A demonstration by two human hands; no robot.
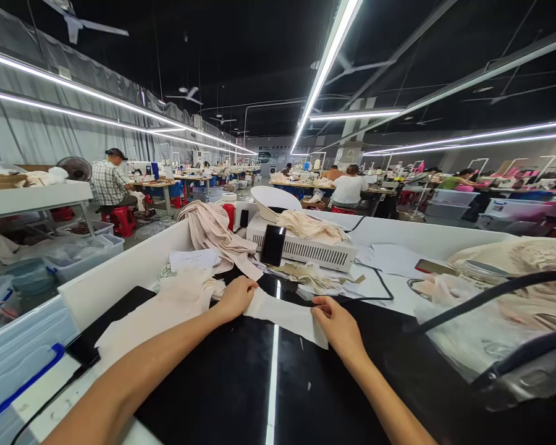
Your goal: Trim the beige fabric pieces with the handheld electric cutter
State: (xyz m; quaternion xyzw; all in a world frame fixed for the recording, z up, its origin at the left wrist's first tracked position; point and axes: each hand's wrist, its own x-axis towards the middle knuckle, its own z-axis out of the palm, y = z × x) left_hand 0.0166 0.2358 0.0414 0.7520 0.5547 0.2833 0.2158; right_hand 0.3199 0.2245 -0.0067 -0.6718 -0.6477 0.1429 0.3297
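A pale strip of fabric (285,314) stretches between my two hands over the glossy black tabletop (222,395). My left hand (235,298) is closed on the strip's left end, with thumb and fingers pinched together. At the other end, my right hand (338,324) grips the strip's edge between thumb and fingers. To the left of my left hand lies a stack of cream fabric pieces (152,315), partly under my forearm. Behind the strip, fabric scraps (310,278) are heaped in front of a white slotted machine (306,250).
A dark phone (273,245) leans upright against the machine. Pink-beige fabric (213,232) drapes at the back left. On the right, a black cable (486,296) arches near a plastic bag (472,334). White panels (134,266) border the table. Other people sit at sewing tables beyond.
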